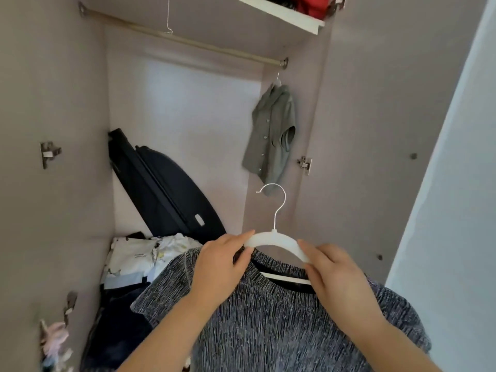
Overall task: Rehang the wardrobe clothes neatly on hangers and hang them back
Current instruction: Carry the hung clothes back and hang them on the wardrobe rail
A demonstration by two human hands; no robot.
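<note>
Progress: roughly one garment in, one in hand, most left.

Done: a green shirt (271,135) hangs on its own hanger at the far right end of the rail (188,40), close to the right wall. It sits a bit crooked, so it may want straightening.

In hand: a grey knit top (268,318), near and centre, in front of the open wardrobe (53,103). The white hanger (273,237) is threaded through the neck, its hook pointing up and free. My left grip (222,260) pinches the hanger's left shoulder at the collar. My right grip (335,269) pinches the right shoulder, fingers curled over it. The top looks seated, shoulders spread. By my reckoning, what is left for this piece is the lift to the rail.

Not done: a pile of pale printed clothes (134,259) lies crumpled on the wardrobe floor, low left, with dark cloth (120,318) nearer me. How many pieces, I cannot tell.

Wardrobe contents otherwise:
- A bare wire hook (168,22) on the rail's left half, nothing on it.
- A black case (161,183) leaning against the back wall, behind the pile.
- A top shelf (281,12), with something red (308,5) on it, mostly cut off.
</note>
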